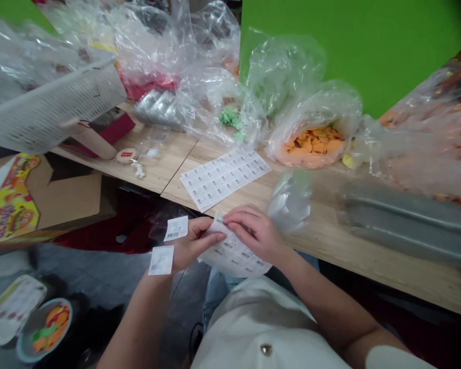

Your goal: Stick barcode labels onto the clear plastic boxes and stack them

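Note:
My left hand (194, 242) grips the left edge of a sheet of barcode labels (238, 259), thumb on top. At the sheet's upper corner, the fingers of my right hand (253, 228) are pinched together; whether a label is between them is hidden. Two white labels are stuck on me: an upper label (176, 228) on the back of my left hand and a lower label (161, 260) near the wrist. A second label sheet (226, 177) lies flat on the wooden table just beyond my hands.
Plastic bags hold orange pieces (315, 142) and green pieces (230, 118) at the back. A stack of clear bags (291, 201) and a grey tray (403, 218) lie right. Left are a white basket (57, 105), a cardboard box (69, 200) and, lower, a bowl (22, 342).

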The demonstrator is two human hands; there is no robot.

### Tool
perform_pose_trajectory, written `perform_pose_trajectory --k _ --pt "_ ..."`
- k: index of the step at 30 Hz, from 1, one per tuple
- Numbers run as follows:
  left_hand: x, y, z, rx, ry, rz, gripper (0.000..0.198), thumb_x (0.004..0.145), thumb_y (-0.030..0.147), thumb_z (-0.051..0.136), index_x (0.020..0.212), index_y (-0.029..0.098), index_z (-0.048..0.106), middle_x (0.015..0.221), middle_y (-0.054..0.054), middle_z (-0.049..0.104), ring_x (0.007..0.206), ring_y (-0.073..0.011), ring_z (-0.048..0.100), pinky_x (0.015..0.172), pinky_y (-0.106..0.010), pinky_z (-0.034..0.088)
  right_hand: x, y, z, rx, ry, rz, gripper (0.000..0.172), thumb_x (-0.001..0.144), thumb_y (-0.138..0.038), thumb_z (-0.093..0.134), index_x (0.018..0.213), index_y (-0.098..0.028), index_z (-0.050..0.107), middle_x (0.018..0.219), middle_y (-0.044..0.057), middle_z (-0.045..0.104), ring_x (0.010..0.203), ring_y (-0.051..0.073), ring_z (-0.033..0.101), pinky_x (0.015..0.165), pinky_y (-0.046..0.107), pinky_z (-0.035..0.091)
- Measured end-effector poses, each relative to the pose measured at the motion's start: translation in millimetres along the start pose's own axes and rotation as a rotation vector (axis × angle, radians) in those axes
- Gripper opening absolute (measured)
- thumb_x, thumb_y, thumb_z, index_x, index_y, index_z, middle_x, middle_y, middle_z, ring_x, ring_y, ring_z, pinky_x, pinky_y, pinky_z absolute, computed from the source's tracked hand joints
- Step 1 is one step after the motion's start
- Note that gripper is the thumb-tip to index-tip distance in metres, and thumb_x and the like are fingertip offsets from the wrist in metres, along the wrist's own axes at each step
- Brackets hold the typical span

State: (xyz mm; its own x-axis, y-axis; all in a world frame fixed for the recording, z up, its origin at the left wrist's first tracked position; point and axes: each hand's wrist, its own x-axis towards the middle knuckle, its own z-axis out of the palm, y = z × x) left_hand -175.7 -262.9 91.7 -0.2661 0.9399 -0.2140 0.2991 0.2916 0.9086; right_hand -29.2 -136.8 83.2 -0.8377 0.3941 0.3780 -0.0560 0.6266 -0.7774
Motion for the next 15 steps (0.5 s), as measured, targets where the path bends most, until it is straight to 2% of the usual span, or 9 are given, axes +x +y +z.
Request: perform_pose_trajectory --k 3,8,11,15 --pt "0.6 -1.8 0.9 0.025 -0.027 0.001 0.024 0.080 0.036 0.055 0.076 0.013 0.061 0.068 0.000 0.056 0.065 -0.0111 0.048 0.056 -0.022 0.038 -0.8 -0.8 0.3 -0.045 -0.020 -0.042 0.016 0.084 -0.028 0.056 0.097 -0.021 0.062 0.095 0.006 0.065 0.093 0.018 0.057 0.084 0.036 0.047" --pt "1.5 -3.2 5.2 0.153 0.072 0.102 0.029 0.081 0.036 0.054 0.062 0.015 0.053 0.059 0.003 0.045 0.058 -0.0089 0.041 0.051 -0.021 0.032 -5.1 2.0 5.8 -0.024 0.009 0.002 0.019 0.088 -0.022 0.047 0.098 -0.022 0.063 0.095 0.005 0.066 0.090 0.016 0.059 0.081 0.033 0.049" --pt "2.5 -3.6 7.5 0.019 0.041 0.036 0.027 0.080 0.038 0.055 0.067 0.014 0.057 0.060 0.003 0.048 0.060 -0.0098 0.045 0.052 -0.021 0.036 -5.8 2.2 6.4 -0.059 0.023 -0.002 0.020 0.087 -0.021 0.047 0.100 -0.022 0.062 0.097 0.005 0.065 0.092 0.016 0.059 0.082 0.033 0.049" --pt "3.1 -5.6 6.3 -0.189 0.007 -0.020 0.025 0.080 0.037 0.055 0.085 0.014 0.063 0.077 -0.002 0.062 0.077 -0.0159 0.056 0.068 -0.027 0.045 -6.6 3.3 8.2 -0.056 -0.003 -0.039 0.022 0.085 -0.025 0.052 0.106 -0.022 0.060 0.103 0.006 0.064 0.098 0.018 0.057 0.087 0.036 0.048"
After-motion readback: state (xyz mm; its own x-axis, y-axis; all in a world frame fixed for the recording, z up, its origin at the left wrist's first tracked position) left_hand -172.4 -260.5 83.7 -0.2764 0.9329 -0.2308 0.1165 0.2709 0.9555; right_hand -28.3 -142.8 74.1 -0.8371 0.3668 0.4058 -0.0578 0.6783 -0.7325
